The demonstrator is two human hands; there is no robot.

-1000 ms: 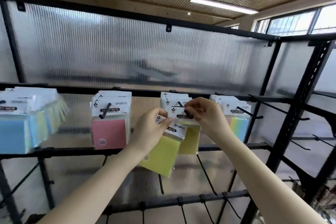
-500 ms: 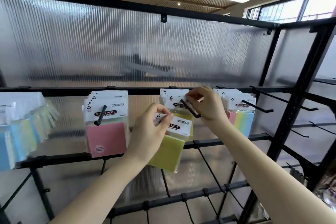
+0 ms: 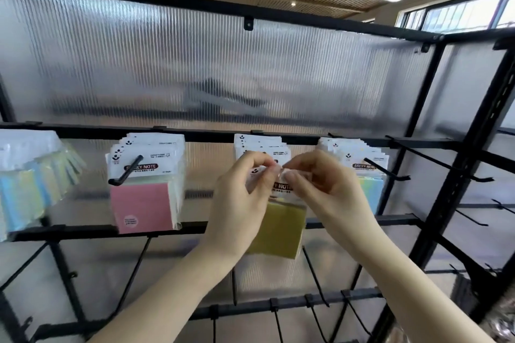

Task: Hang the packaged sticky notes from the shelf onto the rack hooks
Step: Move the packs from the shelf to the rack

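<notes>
A packet of yellow sticky notes with a white "STICKY NOTE" header hangs between my hands in front of the middle hook's stack. My left hand pinches the header's left top corner. My right hand pinches its right top corner. The hook's tip is hidden behind my fingers, so I cannot tell whether the packet is threaded on it.
Pink packets hang on a hook to the left, blue-green ones at the far left, pastel ones to the right. Bare black hooks stick out on the right and on the lower bars. A ribbed translucent panel backs the black rack.
My right hand left the middle hook and came down to the packet's top right corner. My left hand lifted the yellow packet higher, level with the hanging stack. Both hands now pinch its header.
</notes>
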